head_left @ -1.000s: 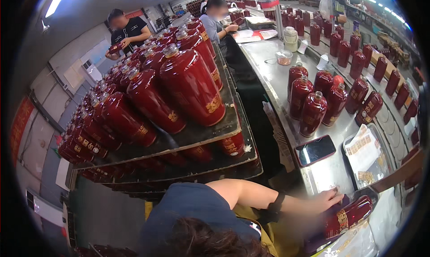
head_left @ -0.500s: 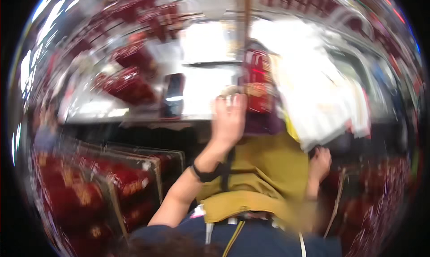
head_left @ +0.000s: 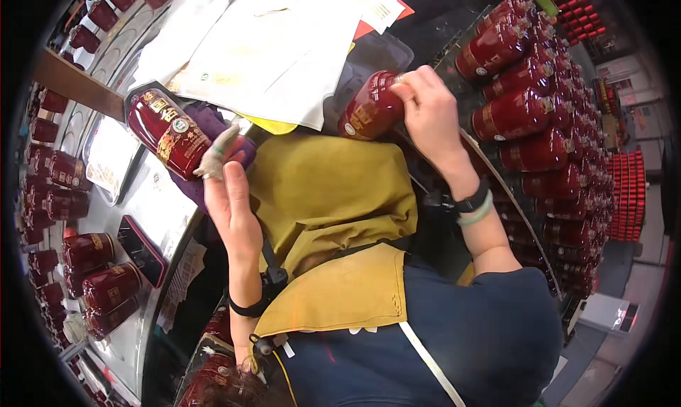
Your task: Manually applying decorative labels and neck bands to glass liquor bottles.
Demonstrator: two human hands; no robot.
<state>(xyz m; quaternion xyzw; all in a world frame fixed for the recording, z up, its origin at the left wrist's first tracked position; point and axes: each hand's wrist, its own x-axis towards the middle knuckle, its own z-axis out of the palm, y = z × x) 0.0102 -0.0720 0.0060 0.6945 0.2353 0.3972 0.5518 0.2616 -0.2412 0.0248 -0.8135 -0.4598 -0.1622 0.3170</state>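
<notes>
My right hand [head_left: 431,113] is closed around one end of a dark red glossy bottle [head_left: 370,109] with gold print, tilted above the right side of my lap. On a purple cloth [head_left: 206,118] at the table edge lies another dark red bottle [head_left: 169,132] with a gold and white label. My left hand [head_left: 233,205] is beside this bottle's near end, thumb and fingers apart. Greyish, worn coverings [head_left: 218,154] wrap its fingertips, which seem to touch the bottle; the contact is partly hidden.
White papers and bags [head_left: 273,56] cover the far table. A dark phone [head_left: 142,249] lies left, near more red bottles [head_left: 110,286]. Rows of filled bottles [head_left: 514,113] stand in a crate at my right. A wooden post [head_left: 84,88] rises at the table's left.
My view has swung to the right and sharpened. My right hand has risen from beside my lap and now holds a red bottle. My left hand remains near the bottle on the cloth.
</notes>
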